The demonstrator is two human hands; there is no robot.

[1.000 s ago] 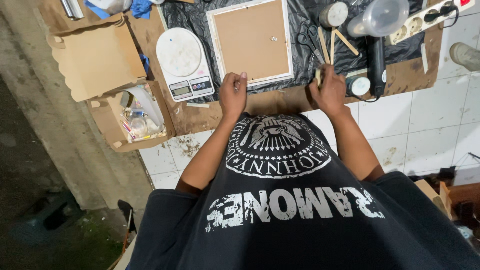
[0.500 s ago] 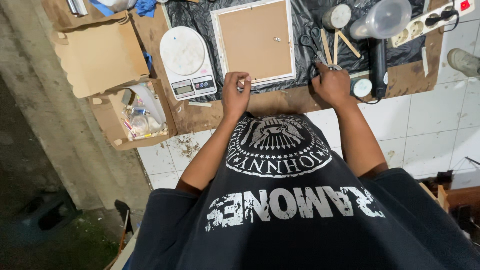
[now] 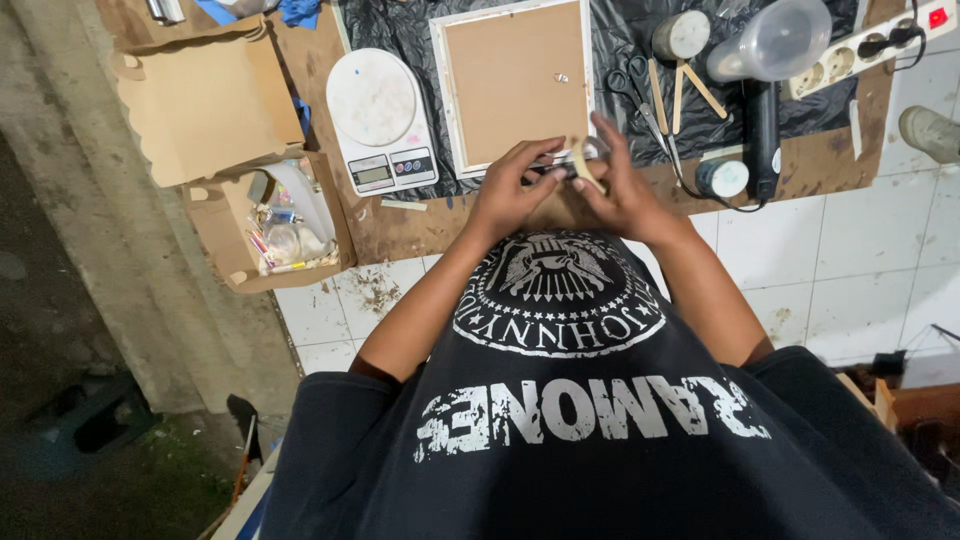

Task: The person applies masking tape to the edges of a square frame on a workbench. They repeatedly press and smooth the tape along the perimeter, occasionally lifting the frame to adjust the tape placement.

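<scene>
Here, L to R: open cardboard box [image 3: 205, 105] at far left, a smaller box w/ odds and ends [image 3: 275, 235] below it. White digital kitchen scale [image 3: 380, 125] next, on brown board. Square white-edged frame, brown backing up [image 3: 515, 85], lies on black plastic sheet [image 3: 400, 30]. Left hand [image 3: 510, 190] and right hand [image 3: 625, 190] meet just below frame's lower edge, fingers of both curled, pinching a small pale wooden stick [image 3: 583, 165] btw. them; a small dark item also there, too small to tell. Right of hands: scissors [image 3: 640, 95], more wooden sticks [image 3: 685, 90], clear plastic cup on its side [image 3: 770, 40], white power strip [image 3: 870, 45].
</scene>
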